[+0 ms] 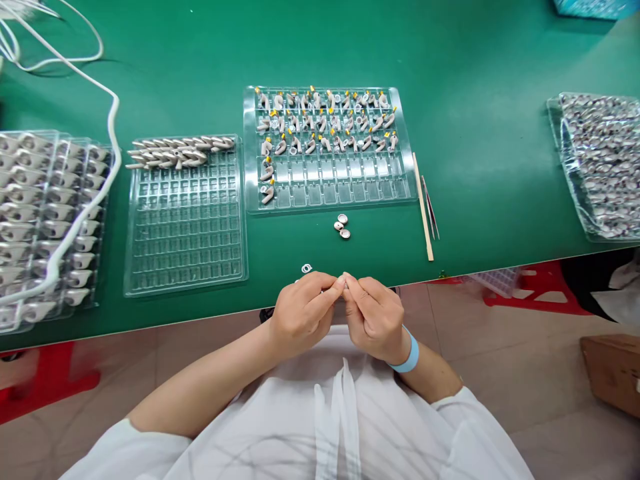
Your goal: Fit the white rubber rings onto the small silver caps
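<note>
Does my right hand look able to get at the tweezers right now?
Probably, yes: nothing covers the tweezers, and the stick lies beside them, not over them. Your right hand seems to share a small part with your left hand, so its grip may need freeing first.

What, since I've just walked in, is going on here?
A person in white works at the green table with both hands: left hand and right hand are pinched together, apparently around a small piece that they mostly hide. Just beyond lie three small round parts. Behind those, a clear tray has its three far rows lined with grey curved parts; the two nearer rows hold one each, at the left end. Tweezers and a wooden stick lie to its right.
</note>
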The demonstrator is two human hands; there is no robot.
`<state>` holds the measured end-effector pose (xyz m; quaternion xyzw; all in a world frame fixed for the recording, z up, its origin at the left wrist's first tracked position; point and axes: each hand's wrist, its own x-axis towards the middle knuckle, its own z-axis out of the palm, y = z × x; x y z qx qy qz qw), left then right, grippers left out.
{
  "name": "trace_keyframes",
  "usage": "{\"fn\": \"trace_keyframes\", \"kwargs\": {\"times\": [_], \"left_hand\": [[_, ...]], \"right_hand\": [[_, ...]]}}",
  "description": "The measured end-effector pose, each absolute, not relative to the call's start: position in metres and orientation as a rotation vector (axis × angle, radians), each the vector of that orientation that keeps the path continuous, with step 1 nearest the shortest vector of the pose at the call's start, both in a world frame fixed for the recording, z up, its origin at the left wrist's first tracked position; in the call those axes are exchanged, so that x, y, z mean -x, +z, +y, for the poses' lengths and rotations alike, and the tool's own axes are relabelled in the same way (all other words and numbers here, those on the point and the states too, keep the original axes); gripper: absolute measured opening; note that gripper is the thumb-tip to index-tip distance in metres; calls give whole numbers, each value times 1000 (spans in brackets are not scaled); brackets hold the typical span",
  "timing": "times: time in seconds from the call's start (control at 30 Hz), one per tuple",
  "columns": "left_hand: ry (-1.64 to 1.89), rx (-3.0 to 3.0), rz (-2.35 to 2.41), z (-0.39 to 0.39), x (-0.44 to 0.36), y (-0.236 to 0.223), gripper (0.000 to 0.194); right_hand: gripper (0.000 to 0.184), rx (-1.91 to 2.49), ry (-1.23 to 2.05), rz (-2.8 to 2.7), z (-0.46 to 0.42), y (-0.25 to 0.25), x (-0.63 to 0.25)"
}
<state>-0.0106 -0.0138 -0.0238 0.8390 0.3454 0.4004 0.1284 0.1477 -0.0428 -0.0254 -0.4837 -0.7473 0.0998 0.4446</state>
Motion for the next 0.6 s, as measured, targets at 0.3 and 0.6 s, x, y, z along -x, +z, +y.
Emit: {"fn": "trace_keyframes", "kwargs": {"times": [0.3,0.6], "left_hand": [[1239,-2299,949,-11,7,-17,30],[1168,-2196,861,-7,10,-13,36]], "right_hand": [[34,1181,492,-1810,-39,-17,-162],[27,1210,633,-1724,-39,-8,-165]]}}
